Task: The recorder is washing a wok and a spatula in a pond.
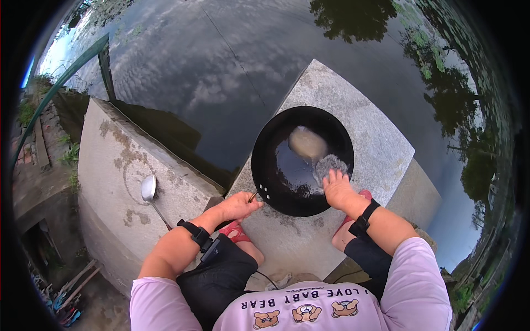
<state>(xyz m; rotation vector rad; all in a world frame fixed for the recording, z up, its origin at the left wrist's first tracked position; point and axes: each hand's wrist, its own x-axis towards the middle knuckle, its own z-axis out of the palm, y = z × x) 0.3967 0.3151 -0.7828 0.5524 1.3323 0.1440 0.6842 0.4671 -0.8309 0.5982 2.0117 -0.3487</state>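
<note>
A black wok [265,153] rests on a pale stone slab, with a little water in its bottom. My left hand [240,206] is closed around the handle beside the rivets, and most of the handle is hidden. My right hand [338,189] presses a grey steel wool scrubber [331,165] against the wok's inner right side. Touching the scrubber in the water is a pale tan rounded lump [307,142]; what it is made of, I cannot tell.
A metal ladle [148,188] lies on the concrete ledge [112,165] at left. Pond water [232,62] borders the stone slab [372,136] ahead and at right. A green rail [66,74] stands at far left. My red shoes flank the wok.
</note>
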